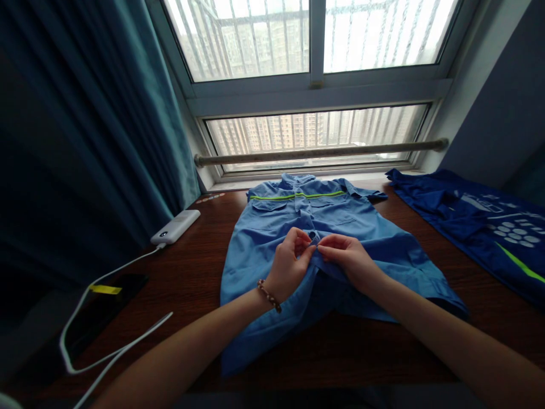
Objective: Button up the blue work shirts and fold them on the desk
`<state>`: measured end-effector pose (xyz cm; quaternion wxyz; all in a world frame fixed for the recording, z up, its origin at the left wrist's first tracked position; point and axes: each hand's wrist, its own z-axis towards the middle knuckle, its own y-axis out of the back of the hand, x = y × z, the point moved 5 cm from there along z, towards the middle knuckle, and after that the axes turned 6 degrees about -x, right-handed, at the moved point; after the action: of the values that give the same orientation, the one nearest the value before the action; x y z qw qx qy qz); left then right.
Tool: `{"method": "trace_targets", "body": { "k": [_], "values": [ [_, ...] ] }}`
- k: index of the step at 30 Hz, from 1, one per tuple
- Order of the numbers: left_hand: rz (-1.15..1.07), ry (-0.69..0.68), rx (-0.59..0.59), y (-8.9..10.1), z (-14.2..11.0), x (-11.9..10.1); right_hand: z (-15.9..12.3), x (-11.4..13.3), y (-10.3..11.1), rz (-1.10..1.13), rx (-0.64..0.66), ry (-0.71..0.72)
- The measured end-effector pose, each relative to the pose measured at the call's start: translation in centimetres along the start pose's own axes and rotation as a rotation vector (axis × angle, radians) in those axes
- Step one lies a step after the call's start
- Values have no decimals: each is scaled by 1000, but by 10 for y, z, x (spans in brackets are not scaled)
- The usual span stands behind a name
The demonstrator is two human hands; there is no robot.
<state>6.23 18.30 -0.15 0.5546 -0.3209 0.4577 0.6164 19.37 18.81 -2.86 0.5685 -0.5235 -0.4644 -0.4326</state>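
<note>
A light blue work shirt [264,238] lies spread on the dark wooden table [193,258], collar toward the window, a yellow-green stripe across its chest. Both hands meet over its front opening, below the chest pockets. My left hand [292,258], a beaded bracelet at its wrist, pinches one front edge of the shirt, which is lifted a little off the table. Close beside it, almost fingertip to fingertip, my right hand [344,255] pinches the other side of the opening. Whether a button sits between the fingertips is too small to tell.
A dark blue printed garment [477,216] lies at the right. At the left stand a white power bank [176,227] with a white cable [123,266] and a dark flat object [108,307] bearing a yellow strip. A curtain [128,113] and a window with a rail [319,153] border the table.
</note>
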Motion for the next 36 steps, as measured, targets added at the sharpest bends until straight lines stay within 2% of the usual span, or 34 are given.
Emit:
{"method": "trace_targets", "body": {
  "k": [2,4,10,13,15,18,20,21,24,26,28,31,33,35,36],
  "values": [
    [41,-40,31,-1,-3,-2,3,-8,1,140,25,-149],
    [61,-65,62,-3,-4,-4,5,-11,2,182,57,-204],
    [128,-116,194,-8,-2,-7,7,-5,6,83,125,-185],
    [208,-109,235,-7,1,-11,9,6,8,-82,158,-187],
    [253,-89,282,-6,-1,-16,7,22,13,-332,188,-69],
    [348,-93,372,0,-22,-29,-11,47,27,-782,180,255],
    [483,-127,428,10,-48,-34,-35,50,47,-1004,137,397],
    [574,-144,455,17,-64,-34,-49,46,60,-1086,116,422],
    [825,-164,449,48,-110,-19,-88,20,110,-1266,54,402],
    [936,-170,387,75,-133,0,-107,3,146,-1324,-12,409],
    [1011,-151,310,103,-146,19,-119,-4,179,-1311,-127,447],
    [1046,-89,220,141,-152,40,-127,-1,219,-1303,-333,430],
    [1026,-64,124,161,-153,42,-132,7,240,-1335,-483,323],
    [1006,-65,6,176,-157,37,-140,15,257,-1322,-628,179],
    [1004,-73,-60,182,-160,32,-145,20,263,-1303,-677,152]
  ]
}}
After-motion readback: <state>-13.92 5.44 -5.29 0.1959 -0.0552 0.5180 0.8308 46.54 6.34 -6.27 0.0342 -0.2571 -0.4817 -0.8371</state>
